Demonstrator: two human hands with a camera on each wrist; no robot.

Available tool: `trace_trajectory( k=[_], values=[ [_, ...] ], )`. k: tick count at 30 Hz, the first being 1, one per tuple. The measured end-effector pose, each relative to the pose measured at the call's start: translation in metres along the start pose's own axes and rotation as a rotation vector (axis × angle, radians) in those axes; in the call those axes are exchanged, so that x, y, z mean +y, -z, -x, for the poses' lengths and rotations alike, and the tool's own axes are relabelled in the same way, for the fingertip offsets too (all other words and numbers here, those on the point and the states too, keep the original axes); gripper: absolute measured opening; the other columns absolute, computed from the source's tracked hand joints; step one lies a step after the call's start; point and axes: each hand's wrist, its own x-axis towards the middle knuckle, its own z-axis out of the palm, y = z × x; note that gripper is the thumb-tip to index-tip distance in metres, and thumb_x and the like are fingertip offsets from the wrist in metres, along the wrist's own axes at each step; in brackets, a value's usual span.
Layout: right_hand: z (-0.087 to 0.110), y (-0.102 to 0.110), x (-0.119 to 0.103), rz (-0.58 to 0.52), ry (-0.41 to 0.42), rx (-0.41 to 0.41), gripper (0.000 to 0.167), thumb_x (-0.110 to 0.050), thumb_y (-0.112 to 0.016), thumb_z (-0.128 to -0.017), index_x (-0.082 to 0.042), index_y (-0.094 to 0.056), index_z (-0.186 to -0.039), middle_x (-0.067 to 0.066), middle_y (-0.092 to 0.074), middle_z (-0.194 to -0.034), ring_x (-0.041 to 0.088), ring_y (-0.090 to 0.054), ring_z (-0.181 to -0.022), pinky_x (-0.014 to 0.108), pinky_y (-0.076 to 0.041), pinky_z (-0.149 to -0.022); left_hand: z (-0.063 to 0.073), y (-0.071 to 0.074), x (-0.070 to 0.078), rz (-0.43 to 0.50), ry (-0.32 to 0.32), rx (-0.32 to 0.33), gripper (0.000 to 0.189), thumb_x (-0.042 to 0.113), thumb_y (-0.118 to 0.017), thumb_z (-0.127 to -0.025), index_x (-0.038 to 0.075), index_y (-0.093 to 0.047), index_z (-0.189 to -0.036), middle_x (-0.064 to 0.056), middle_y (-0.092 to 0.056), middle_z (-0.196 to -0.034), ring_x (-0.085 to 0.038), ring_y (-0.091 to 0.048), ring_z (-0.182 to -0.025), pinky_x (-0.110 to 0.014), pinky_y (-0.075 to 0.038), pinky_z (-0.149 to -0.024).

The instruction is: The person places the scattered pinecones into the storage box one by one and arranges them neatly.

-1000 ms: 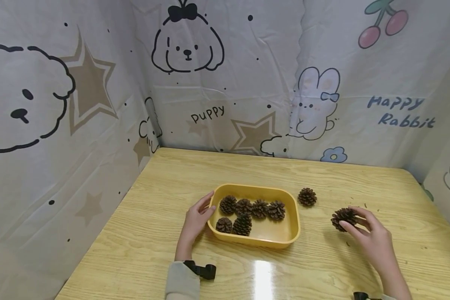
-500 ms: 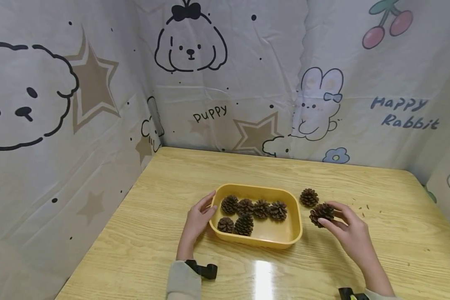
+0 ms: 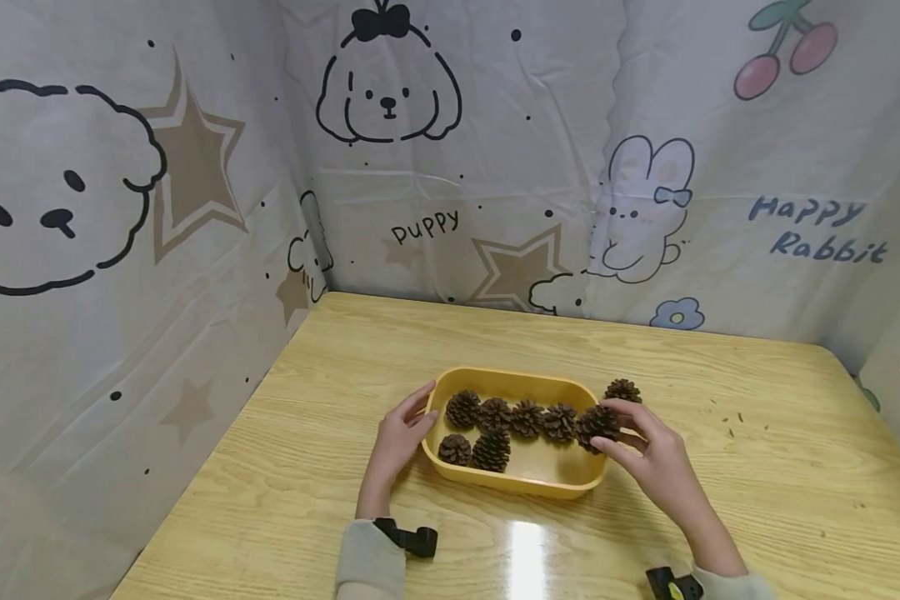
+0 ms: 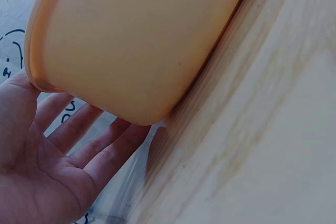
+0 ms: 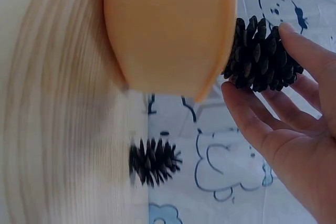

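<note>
A yellow plastic tray (image 3: 512, 482) holds several brown pine cones (image 3: 527, 419), grouped toward its left and back. At its left end my left hand (image 3: 397, 437) grips the rim. In the left wrist view, that hand's fingers (image 4: 113, 153) lie along the outside of the end wall, with the thumb at the rim. My right hand (image 3: 660, 458) pinches a pine cone (image 3: 597, 427) between thumb and fingers, over the tray's right end. From the right wrist, this held cone (image 5: 262, 59) appears just above the rim.
One loose pine cone (image 3: 622, 389) stands on the wooden table (image 3: 390, 333) behind the right hand. Small brown flakes (image 3: 731, 421) lie to the right. A printed cloth (image 3: 435, 167) hangs around the table's back and sides.
My right hand has carried its pine cone leftward from the table's right side to over the tray's right end. The left hand stays at the tray, which has not visibly moved on the table.
</note>
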Motion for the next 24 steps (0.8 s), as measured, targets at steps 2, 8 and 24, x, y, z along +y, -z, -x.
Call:
trace_trajectory(
  k=[2, 8, 24],
  values=[
    [-0.002, -0.005, -0.002, 0.004, -0.002, -0.024, 0.048, -0.009, -0.075, -0.084, -0.005, -0.058, -0.129, 0.012, -0.062, -0.124, -0.013, -0.055, -0.106, 0.012, -0.058, -0.085, 0.000, 0.000, 0.000, 0.003, 0.000, 0.001, 0.049, 0.009, -0.059, -0.096, 0.006, -0.049, -0.144, -0.025, -0.053, -0.141, -0.040, -0.054, -0.130, -0.045, -0.048, -0.110],
    [-0.005, -0.021, -0.009, -0.024, 0.018, -0.080, 0.047, -0.012, -0.076, -0.084, -0.008, -0.060, -0.128, 0.013, -0.063, -0.125, 0.030, -0.066, -0.105, 0.026, -0.062, -0.083, 0.000, 0.000, -0.001, 0.013, -0.007, -0.004, 0.049, 0.008, -0.060, -0.096, 0.006, -0.050, -0.144, -0.025, -0.053, -0.141, -0.040, -0.054, -0.130, -0.045, -0.048, -0.110],
    [-0.018, -0.045, -0.022, 0.083, 0.087, -0.248, 0.045, -0.015, -0.078, -0.081, -0.003, -0.062, -0.121, 0.013, -0.067, -0.118, 0.031, -0.068, -0.101, 0.039, -0.062, -0.083, 0.000, 0.002, 0.000, 0.010, -0.015, -0.018, 0.049, 0.010, -0.059, -0.097, 0.006, -0.048, -0.144, -0.025, -0.052, -0.142, -0.040, -0.053, -0.131, -0.046, -0.048, -0.110]
  ],
)
